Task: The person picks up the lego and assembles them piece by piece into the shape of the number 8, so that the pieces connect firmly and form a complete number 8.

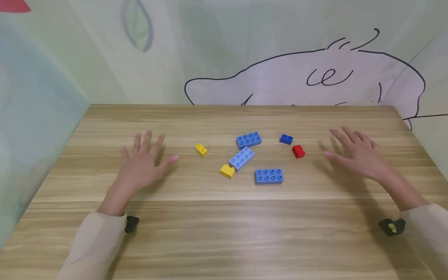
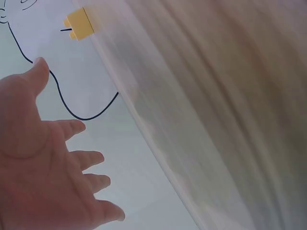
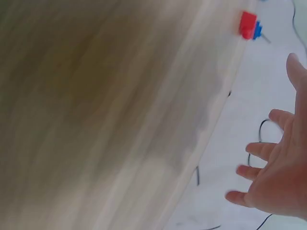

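My left hand is spread above the left side of the table and holds nothing. Nearest to it lies a small yellow brick, also seen as a yellow block in the left wrist view. On the right, my right hand is likewise spread and bare. A red brick lies closest to that hand, with a small dark blue brick just behind it. Between the hands, a light blue brick lies slantwise, its ends close to a blue brick and a second yellow brick.
Another blue brick lies nearer the front, right of the middle. The wood-grain table ends at the back against a wall with a line-drawn cartoon figure. Dark straps show at both sleeve cuffs.
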Motion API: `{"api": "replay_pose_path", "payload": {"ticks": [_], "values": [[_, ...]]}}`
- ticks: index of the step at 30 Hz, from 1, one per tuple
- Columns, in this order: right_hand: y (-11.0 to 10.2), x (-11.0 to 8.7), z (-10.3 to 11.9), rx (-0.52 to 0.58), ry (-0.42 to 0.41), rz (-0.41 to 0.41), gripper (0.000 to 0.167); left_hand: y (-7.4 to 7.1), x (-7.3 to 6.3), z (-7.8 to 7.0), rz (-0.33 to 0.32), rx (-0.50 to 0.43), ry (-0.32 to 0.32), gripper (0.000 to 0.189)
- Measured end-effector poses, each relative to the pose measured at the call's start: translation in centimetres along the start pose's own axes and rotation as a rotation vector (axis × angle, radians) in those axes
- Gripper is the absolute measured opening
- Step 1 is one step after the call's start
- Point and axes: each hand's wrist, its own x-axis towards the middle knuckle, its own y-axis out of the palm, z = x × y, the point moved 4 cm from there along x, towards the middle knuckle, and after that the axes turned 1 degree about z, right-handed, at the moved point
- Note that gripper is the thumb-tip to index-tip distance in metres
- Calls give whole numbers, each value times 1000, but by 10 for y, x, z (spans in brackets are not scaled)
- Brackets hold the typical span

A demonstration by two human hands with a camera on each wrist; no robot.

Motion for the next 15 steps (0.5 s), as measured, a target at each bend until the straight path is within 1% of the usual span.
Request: {"api": "replay_pose_path", "payload": {"ticks": [3,8,11,15], "values": [[0,1,15,69,-35,11,77,0,0,-4,2,0,10,84],[3,0,42,211,-153,35,73,0,2,-14,-5,-20,31,84],[9,-1,57,292,-231,77,68,0,2,-21,-4,-32,42,84],[19,-2,74,395,-294,149,60,1,3,-30,9,-29,55,84]]}}
